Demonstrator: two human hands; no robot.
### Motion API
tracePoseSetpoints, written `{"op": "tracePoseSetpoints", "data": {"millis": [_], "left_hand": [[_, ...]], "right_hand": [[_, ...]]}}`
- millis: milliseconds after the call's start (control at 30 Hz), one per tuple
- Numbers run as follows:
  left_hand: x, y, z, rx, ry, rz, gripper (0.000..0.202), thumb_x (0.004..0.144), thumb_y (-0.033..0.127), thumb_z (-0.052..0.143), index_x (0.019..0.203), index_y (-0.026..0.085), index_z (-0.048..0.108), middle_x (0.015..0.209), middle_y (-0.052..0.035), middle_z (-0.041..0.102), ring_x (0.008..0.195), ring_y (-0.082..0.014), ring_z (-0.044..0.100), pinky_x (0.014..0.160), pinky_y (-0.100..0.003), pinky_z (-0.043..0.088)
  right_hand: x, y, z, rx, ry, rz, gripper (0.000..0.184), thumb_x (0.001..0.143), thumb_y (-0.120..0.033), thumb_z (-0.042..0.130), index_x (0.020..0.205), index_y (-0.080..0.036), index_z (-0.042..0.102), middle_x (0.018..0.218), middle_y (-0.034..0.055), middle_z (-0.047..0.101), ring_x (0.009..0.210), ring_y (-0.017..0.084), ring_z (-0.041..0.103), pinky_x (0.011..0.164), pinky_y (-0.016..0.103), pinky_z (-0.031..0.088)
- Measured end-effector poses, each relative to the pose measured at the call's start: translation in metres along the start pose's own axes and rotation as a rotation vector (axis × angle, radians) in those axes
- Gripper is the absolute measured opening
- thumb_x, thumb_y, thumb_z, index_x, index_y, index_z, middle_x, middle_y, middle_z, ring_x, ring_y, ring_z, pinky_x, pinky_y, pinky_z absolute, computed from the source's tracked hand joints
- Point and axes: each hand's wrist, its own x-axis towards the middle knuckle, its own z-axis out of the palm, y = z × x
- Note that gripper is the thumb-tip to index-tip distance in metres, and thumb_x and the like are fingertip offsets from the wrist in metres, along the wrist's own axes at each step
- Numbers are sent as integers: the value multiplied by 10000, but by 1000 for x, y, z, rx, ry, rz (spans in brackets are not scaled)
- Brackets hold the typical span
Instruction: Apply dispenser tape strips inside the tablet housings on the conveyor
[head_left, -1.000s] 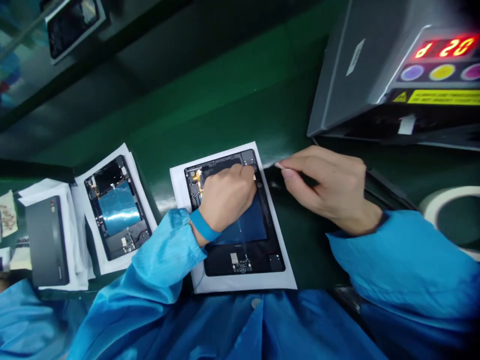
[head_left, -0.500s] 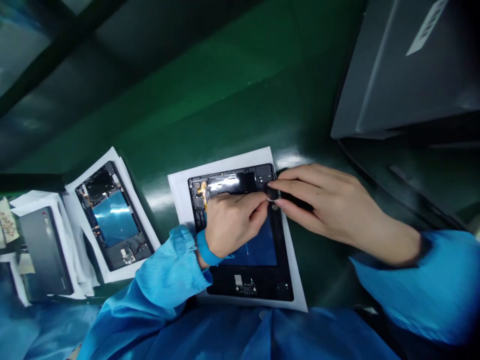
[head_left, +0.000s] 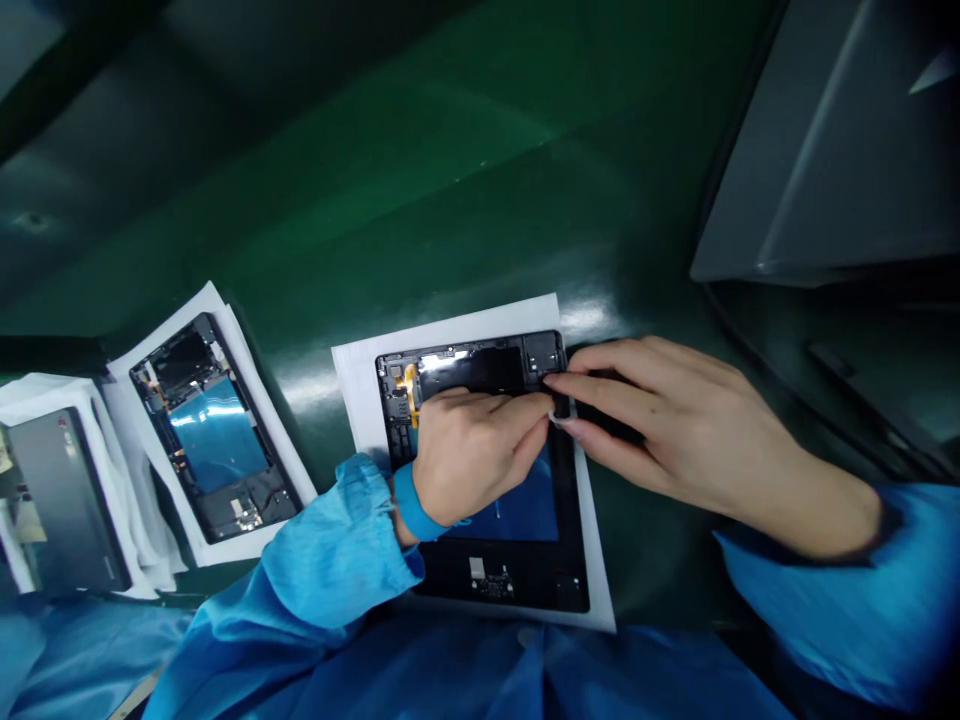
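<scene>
An opened tablet [head_left: 495,570] with a black frame and a blue inner panel lies on a white sheet [head_left: 360,375] in front of me. My left hand [head_left: 469,455] rests on its upper half, fingers curled and pressed toward the right rim. My right hand [head_left: 675,425] comes in from the right, its fingertips pinched on a small dark piece [head_left: 561,408] at the tablet's upper right edge. The fingertips of both hands meet there. What the left fingers hold, if anything, is hidden.
A second opened tablet [head_left: 206,430] lies on white paper to the left, and a closed grey device [head_left: 64,500] at the far left. A grey machine housing [head_left: 840,180] stands at the upper right. The surface is a green mat [head_left: 420,170].
My right hand has moved left from beside the tablet onto its upper right edge, meeting my left fingers. The view has shifted, so the machine's red display is out of frame.
</scene>
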Motion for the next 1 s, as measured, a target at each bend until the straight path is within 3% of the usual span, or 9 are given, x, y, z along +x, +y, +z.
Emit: {"op": "tracePoseSetpoints", "data": {"millis": [433,700,1000], "left_hand": [[-1,2,-4,37,-32,-24,173,919,194,497,838,195,650,680,37,689,591,-120,636,624,-259,459],[-1,1,-3,93,-31,-38,205,911,204,485,773,192,637,603,32,621,534,-114,577,578,-256,431],[-5,3,-2,172,-79,-75,192,914,231,470,798,191,617,651,4,649,604,-155,639,586,-286,445]], "right_hand": [[3,-13,-2,-335,-51,-99,333,955,-338,502,1161,-123,651,1006,90,677,768,199,550,645,355,404],[4,-12,-4,-333,-41,-130,300,951,-313,521,1131,-124,668,977,80,681,767,197,554,653,351,388],[3,-16,-1,-295,-18,-137,242,934,-277,556,1090,-145,685,978,87,681,768,184,576,680,344,404]]}}
